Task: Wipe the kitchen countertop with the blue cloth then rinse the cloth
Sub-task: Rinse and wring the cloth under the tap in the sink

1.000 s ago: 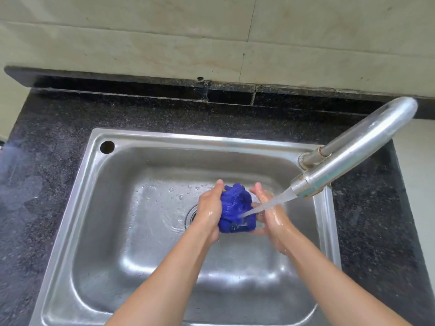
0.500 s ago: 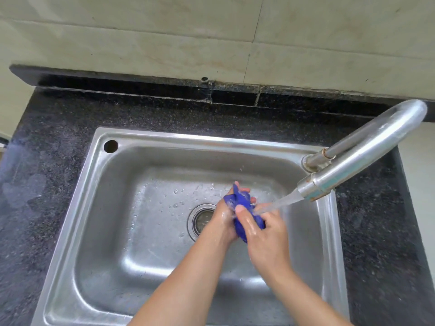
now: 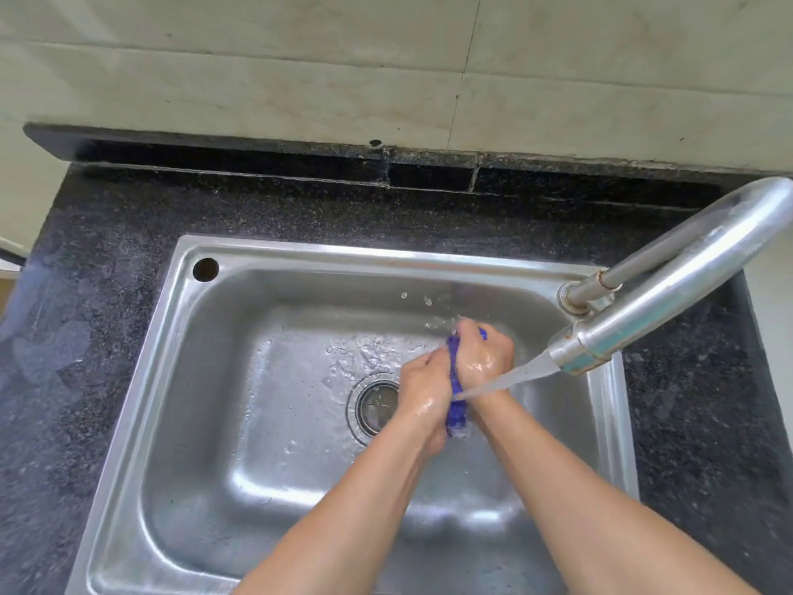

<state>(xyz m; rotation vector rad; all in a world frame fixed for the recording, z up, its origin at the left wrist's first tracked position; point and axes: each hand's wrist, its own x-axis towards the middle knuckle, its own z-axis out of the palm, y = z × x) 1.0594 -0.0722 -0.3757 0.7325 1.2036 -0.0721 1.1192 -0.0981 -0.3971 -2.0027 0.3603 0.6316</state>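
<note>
Head cam, close above sink (image 3: 386,252)

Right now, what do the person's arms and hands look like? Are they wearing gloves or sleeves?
No gloves and no sleeves are in view. The left forearm and the right forearm are bare as far as the picture reaches. The left hand and the right hand are bare too, and they look wet and shiny. No watch or bracelet shows on either wrist.
</note>
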